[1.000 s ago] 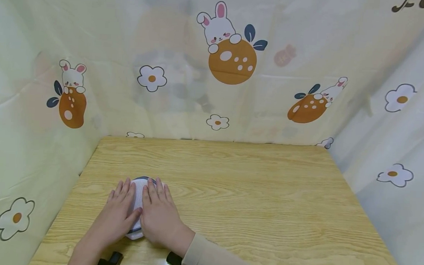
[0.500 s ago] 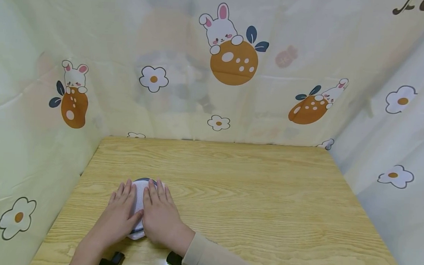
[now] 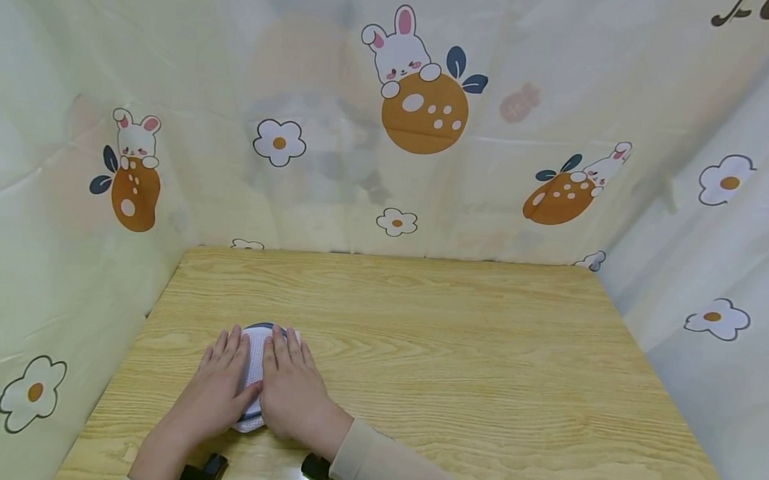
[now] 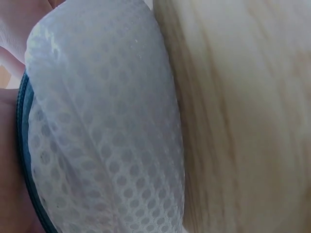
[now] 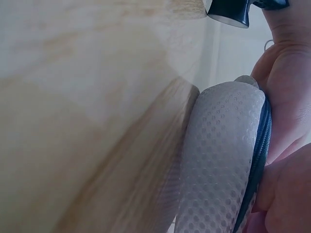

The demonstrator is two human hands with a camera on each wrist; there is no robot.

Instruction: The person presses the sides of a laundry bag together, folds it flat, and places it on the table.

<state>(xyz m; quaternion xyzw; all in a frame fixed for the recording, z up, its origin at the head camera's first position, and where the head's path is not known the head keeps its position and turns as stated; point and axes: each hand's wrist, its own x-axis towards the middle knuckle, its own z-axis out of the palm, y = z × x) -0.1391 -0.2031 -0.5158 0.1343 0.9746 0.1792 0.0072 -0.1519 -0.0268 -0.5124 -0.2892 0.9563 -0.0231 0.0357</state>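
A white mesh zip pouch (image 3: 254, 367) with dark blue edging lies on the left part of the table. My left hand (image 3: 216, 394) rests on its left side, fingers straight and pointing away from me. On its right side lies my right hand (image 3: 294, 398), fingers also straight and close together. Between the hands a strip of the mesh shows; the rest is covered. In the left wrist view the pouch (image 4: 107, 116) bulges beside the tabletop, a dark blue zipper (image 4: 26, 150) along its edge. The right wrist view shows the pouch (image 5: 218, 150) from its other side, under my palm (image 5: 289, 92).
The wood-grain table (image 3: 469, 375) stretches to the right and behind the pouch. Patterned curtains (image 3: 328, 63) with rabbits and flowers enclose it at the back and both sides. Black wrist devices (image 3: 205, 471) sit below both wrists near the front edge.
The head view has shifted a little. Both hands stay laid on the pouch, and hands and pouch have slid very slightly to the right.
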